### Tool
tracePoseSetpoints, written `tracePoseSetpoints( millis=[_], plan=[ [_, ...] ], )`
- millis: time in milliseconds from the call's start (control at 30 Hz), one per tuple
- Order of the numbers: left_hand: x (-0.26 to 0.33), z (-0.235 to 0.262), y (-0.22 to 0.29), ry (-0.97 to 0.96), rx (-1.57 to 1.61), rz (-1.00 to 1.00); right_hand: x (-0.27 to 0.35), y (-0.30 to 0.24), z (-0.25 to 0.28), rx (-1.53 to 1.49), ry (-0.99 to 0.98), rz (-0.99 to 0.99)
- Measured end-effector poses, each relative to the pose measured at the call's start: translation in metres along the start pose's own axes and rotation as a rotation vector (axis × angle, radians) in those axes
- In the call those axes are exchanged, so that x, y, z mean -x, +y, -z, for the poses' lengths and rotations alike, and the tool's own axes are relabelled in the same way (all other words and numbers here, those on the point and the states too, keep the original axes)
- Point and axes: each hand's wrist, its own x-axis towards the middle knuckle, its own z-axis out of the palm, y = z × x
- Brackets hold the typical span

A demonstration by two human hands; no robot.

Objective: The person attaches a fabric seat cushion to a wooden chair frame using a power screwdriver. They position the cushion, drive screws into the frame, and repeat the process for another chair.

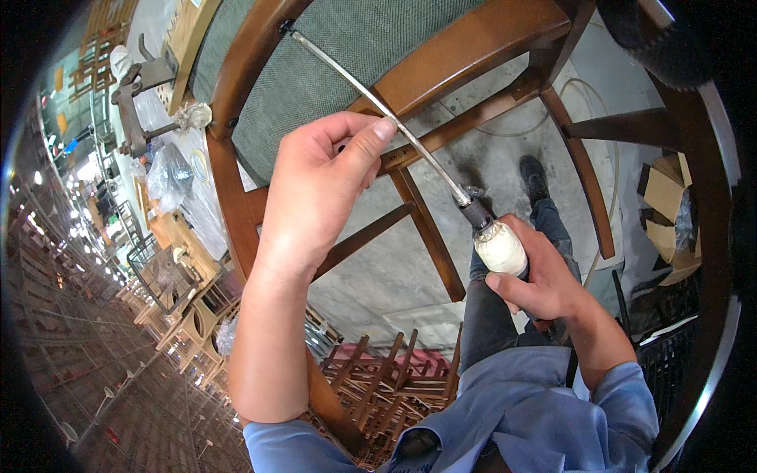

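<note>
My right hand (544,276) is wrapped round a power screwdriver (501,251) with a whitish body and a dark chuck. From the chuck a long, thin steel bit (339,69) runs up and to the left. Thumb and fingers of my left hand (311,177) pinch this bit partway along. Its far tip meets a dark spot on the curved brown wooden frame (256,59) of a chair, beside the grey-green upholstery (311,94). Whether a screw sits at the tip is too small to tell.
A metal clamp (142,87) stands left of the chair frame, with clear plastic wrap (169,175) near it. An opened cardboard box (669,201) lies at the right. A thin hose (544,118) crosses the floor. Many wooden frames (386,370) are stacked below.
</note>
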Motion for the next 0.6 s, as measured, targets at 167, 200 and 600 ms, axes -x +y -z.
tracePoseSetpoints(
  millis=[167,200,600],
  plan=[
    [0.0,-0.004,0.001,0.011,-0.051,0.001,0.0,-0.007,-0.001,0.043,0.024,-0.003],
    [0.001,-0.006,0.002,0.012,-0.075,-0.002,0.0,-0.007,-0.001,0.05,0.028,-0.006],
    [0.008,-0.034,0.0,-0.102,-0.009,0.149,0.001,-0.013,-0.002,0.099,0.053,-0.028]
  ],
)
